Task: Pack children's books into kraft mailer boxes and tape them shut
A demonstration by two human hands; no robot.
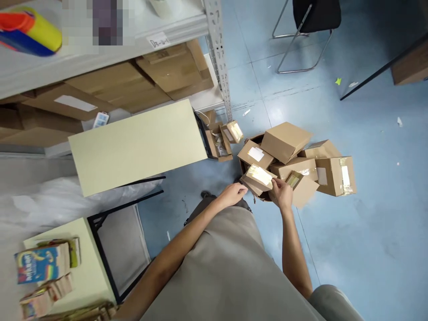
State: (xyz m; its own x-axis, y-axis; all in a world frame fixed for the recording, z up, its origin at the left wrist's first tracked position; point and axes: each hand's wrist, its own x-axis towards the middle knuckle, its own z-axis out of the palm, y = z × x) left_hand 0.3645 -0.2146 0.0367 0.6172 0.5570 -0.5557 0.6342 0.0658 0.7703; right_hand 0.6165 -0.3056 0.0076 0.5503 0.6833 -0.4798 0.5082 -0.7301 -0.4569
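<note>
My right hand is closed, its fingers and thumb pinching the right edge of a small cardboard box with a white label and shiny tape on top. My left hand hangs just left of that box with its fingers curled in; whether anything is in them is hidden. Under and behind the small box is a heap of brown boxes, among them a labelled box and a larger plain box. Beside my right hand lies an opened box with flaps spread.
A long pale table stands at the left before a metal shelf stacked with cartons. An open carton sits at the table's end. Lower left, another table bears colourful packages. A black chair stands on the blue floor.
</note>
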